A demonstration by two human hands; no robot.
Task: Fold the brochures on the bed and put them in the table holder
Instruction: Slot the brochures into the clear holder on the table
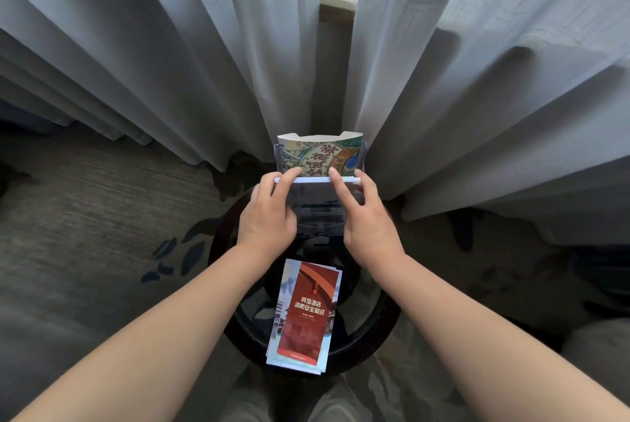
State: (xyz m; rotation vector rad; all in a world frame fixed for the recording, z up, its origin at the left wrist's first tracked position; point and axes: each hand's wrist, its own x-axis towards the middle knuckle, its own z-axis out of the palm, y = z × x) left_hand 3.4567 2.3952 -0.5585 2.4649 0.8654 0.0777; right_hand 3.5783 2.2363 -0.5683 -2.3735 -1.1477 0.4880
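Left grip [269, 213] and right grip [368, 217] clamped on ends of brochure [310, 179], at front slot of holder [363, 149] on desk [375, 329]. Map [320, 156] upright in rear slot. Stack [303, 316] flat on desk.

The tiered clear plastic brochure holder [320, 213] is smooth, glossy and see-through. The colourful illustrated paper brochure [320, 152] in its back tier looks matt. The thin pale blue-white paper brochure [312, 180] shows a smooth edge. The stack of paper brochures with a red cover [303, 316] has a slight sheen. The round dark desk [392, 326] has a polished wood-like rim and a reflective glass top. The pale grey pleated curtains [153, 64] are soft matt cloth. The grey carpet with blue leaf shapes [85, 217] looks rough and matt.
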